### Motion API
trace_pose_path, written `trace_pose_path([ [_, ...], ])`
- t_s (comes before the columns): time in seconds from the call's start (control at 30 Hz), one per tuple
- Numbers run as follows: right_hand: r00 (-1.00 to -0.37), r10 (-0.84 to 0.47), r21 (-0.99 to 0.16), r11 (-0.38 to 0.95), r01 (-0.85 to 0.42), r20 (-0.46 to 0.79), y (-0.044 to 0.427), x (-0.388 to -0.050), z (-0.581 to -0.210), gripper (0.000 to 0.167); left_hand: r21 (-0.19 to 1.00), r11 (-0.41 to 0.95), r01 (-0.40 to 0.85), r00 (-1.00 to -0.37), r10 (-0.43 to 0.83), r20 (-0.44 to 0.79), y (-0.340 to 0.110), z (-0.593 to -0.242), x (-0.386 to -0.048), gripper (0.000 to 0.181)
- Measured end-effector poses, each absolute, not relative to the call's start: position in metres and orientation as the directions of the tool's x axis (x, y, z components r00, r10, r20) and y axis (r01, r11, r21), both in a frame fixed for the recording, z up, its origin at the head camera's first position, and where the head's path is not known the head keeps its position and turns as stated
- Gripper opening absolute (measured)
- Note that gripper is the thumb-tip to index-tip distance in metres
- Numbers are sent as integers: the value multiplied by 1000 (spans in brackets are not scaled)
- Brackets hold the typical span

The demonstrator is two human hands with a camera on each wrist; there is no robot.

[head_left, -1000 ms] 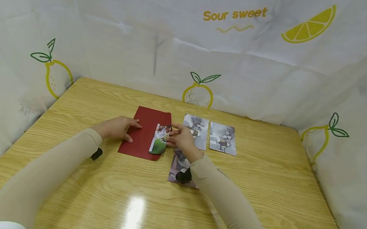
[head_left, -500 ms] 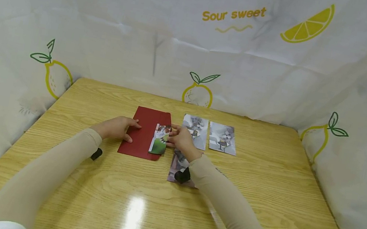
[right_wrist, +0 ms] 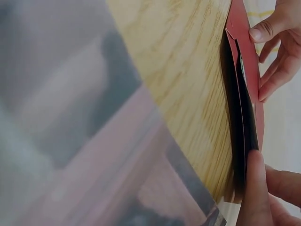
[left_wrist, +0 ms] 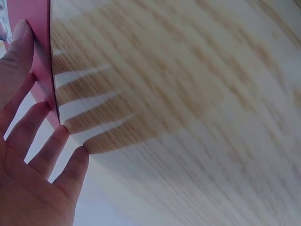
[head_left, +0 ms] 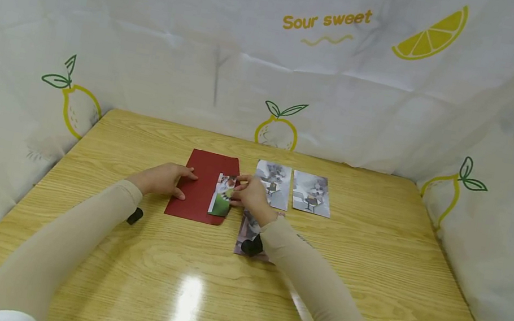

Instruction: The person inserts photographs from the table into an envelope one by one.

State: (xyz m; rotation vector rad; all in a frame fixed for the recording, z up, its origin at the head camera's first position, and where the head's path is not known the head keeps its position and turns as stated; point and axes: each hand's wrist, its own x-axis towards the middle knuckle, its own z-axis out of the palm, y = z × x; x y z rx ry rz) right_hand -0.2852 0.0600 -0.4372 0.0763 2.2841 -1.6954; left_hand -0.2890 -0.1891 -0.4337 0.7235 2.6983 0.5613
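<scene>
A red paper envelope (head_left: 205, 166) lies flat on the wooden table. Against its left side rests my left hand (head_left: 162, 178), thumb and index finger on the red face. The left wrist view has its other fingertips (left_wrist: 61, 128) along the edge. A colourful picture card (head_left: 220, 204) with green shows at the envelope's right part; whether it lies on or partly inside is unclear. My right hand (head_left: 251, 197) pinches the envelope's right edge. In the right wrist view that side gapes, dark inside, with my right fingers (right_wrist: 256, 188) at its lower end.
Two greyish picture cards (head_left: 272, 179) (head_left: 312, 194) lie side by side right of the envelope. A larger purplish picture (head_left: 245, 239) lies nearer, partly under my right wrist and its black camera (head_left: 252, 246). White lemon-print cloth (head_left: 188, 79) walls the table's back and sides.
My right hand has shifted slightly left, and a narrower strip of the colourful picture shows beside its fingers. My left hand and the envelope stay put.
</scene>
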Motion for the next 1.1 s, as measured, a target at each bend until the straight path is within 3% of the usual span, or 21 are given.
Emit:
trace_pose_path([
  [0.37,-944,-123,-919,298,258,-305,55,-285,-436,57,443,795,414,-831,529,-172,-189,-435,-289,58],
  [1.1,-952,-152,-934,287,215,-266,46,-282,-439,54,448,798,403,-835,521,-178,-190,-434,-288,57],
])
